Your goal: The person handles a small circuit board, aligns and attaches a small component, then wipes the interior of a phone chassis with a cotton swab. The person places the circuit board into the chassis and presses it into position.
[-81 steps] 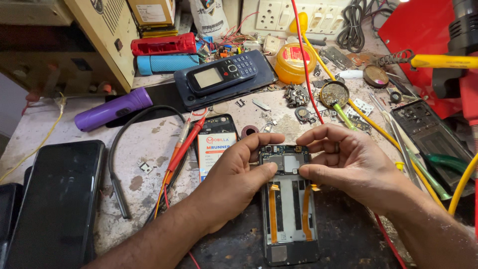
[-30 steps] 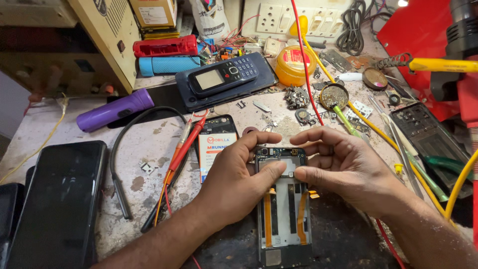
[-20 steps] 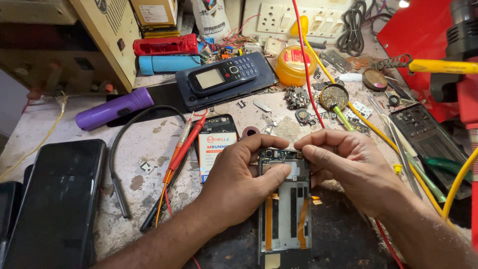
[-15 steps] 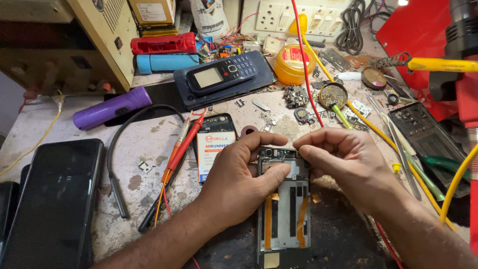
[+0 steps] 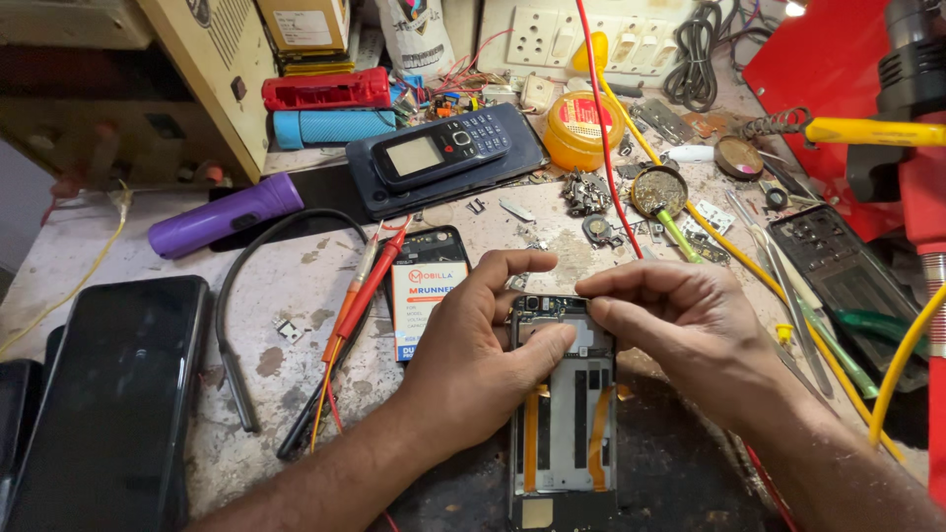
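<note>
Cluttered, stained workbench (image 5: 296, 315). Nearest: opened phone frame (image 5: 564, 414), lying flat at front centre; left hand (image 5: 473, 355) curled on its left edge, thumb pressing the upper board; right hand (image 5: 690, 330) pinching fingertips at its top edge. Beside: battery (image 5: 426, 291), red probes (image 5: 360, 296). Farther: keypad phone (image 5: 441, 150), yellow tin (image 5: 581, 128).

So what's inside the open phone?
Inside the open phone two orange ribbon strips and a small camera at the top show. The left hand and right hand cover parts of its upper section.
</note>
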